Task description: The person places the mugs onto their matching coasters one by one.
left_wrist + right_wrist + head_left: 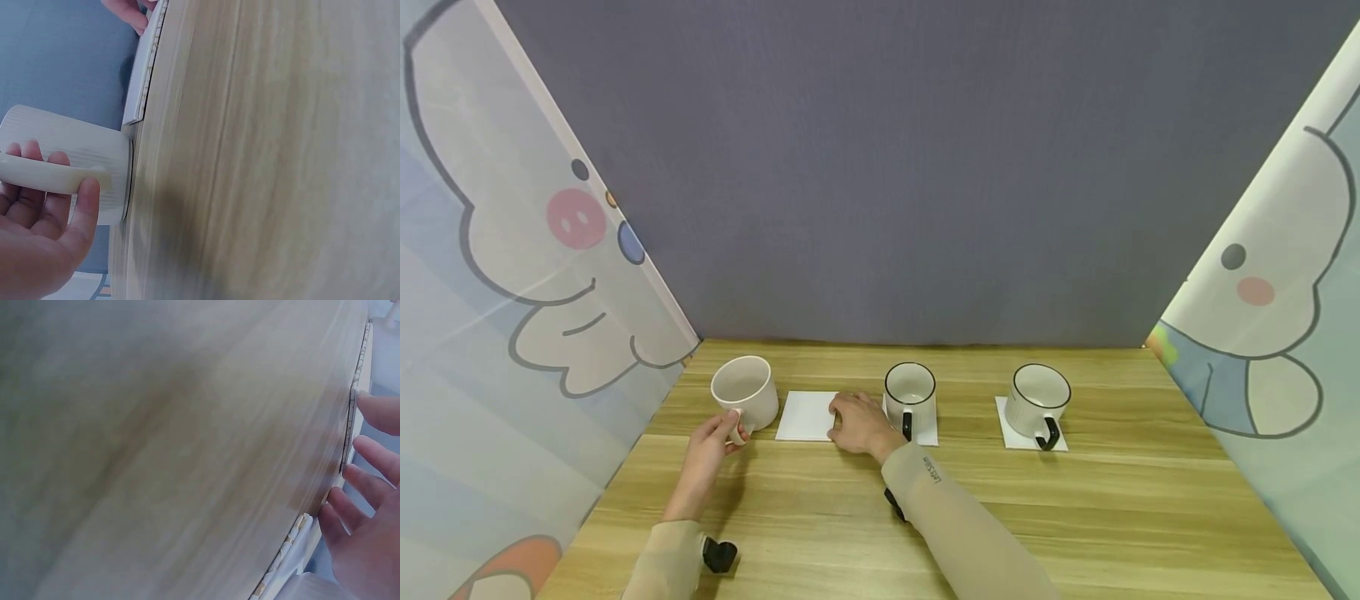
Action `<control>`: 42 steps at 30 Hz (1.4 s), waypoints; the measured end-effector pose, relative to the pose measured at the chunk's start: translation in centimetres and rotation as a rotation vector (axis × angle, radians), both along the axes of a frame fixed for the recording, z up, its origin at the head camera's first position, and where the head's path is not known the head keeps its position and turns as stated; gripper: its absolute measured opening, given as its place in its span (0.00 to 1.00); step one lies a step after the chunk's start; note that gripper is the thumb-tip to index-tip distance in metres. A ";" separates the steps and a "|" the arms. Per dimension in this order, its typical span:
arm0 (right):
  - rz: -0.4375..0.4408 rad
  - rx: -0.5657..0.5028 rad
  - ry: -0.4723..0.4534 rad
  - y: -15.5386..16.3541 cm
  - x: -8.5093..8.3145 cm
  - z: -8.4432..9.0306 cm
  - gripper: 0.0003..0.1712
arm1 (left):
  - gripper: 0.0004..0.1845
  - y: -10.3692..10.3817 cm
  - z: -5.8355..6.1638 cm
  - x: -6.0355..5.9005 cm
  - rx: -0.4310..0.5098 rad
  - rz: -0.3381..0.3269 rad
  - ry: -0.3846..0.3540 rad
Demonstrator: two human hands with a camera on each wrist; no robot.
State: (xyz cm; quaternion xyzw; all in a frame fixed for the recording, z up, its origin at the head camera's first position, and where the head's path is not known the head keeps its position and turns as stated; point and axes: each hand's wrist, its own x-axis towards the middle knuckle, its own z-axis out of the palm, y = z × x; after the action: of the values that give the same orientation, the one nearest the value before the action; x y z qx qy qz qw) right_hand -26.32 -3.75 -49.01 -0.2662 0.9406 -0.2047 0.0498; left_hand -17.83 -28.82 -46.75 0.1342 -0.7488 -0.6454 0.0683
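Observation:
At the left of the table, my left hand grips the handle of a plain white mug. In the left wrist view the mug has fine ribs, and the fingers curl through its handle with the thumb against it. To the right of this mug lies a flat white square coaster. My right hand touches the coaster's right edge, its fingers loosely bent. The right wrist view shows the fingers spread along the coaster's thin edge.
Just right of my right hand, a white mug with black rim and handle stands on a white coaster. Farther right, a similar black-rimmed mug stands on another coaster. A grey panel rises behind the wooden table.

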 end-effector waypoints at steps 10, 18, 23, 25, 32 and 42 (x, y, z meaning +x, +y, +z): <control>-0.003 0.000 -0.003 0.0 -0.1 -0.1 0.21 | 0.21 0.5 -0.2 0.1 0.020 0.059 0.022; -0.012 -0.007 -0.041 0.1 0.1 0.0 0.21 | 0.22 0.8 -0.4 0.2 0.054 0.119 0.042; -0.012 0.000 -0.046 -0.1 0.1 0.0 0.20 | 0.21 0.9 -0.3 0.3 0.113 0.142 0.067; -0.014 0.001 -0.048 -0.1 0.1 0.0 0.20 | 0.21 1.0 -0.3 0.3 0.129 0.142 0.074; -0.024 -0.002 -0.057 -0.1 0.0 -0.1 0.21 | 0.21 1.1 -0.3 0.5 0.117 0.128 0.086; -0.028 -0.005 -0.060 -0.1 0.0 -0.2 0.21 | 0.23 1.4 0.2 0.8 0.097 0.130 0.085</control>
State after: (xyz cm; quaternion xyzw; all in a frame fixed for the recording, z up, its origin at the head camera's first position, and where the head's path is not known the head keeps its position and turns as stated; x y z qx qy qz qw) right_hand -26.27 -3.84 -49.22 -0.2471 0.9418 -0.2156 0.0743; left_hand -17.08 -27.44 -46.51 0.1580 -0.7028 -0.6803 0.1354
